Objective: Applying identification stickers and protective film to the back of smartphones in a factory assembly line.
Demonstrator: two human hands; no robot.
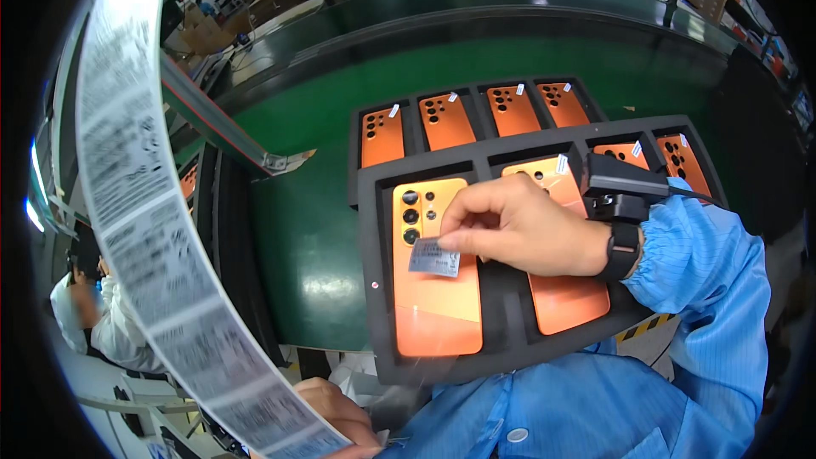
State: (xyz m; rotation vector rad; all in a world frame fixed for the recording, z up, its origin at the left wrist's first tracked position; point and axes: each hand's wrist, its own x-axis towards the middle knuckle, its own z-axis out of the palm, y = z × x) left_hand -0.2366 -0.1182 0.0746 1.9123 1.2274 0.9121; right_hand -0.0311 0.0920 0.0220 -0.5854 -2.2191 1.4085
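My right hand (535,229) pinches a small grey printed label (435,259) between thumb and fingertips. The label is over the back of an orange phone (438,310), just below its camera lenses; whether it touches cannot be told. That phone lies camera side up in a slot of a black foam tray (501,348). A second orange phone (571,302) in the slot to the right is partly covered by my hand and wrist. At the lower edge, my left hand (336,412) is closed on a long curving strip of printed labels (157,229), which rises along the left side.
Behind is another black foam tray (412,132) with several orange phones, small white tabs beside their cameras. Both trays rest on a green work surface (319,229). A metal rail (212,115) stands left of them. A person in pale clothing (127,331) is at far left.
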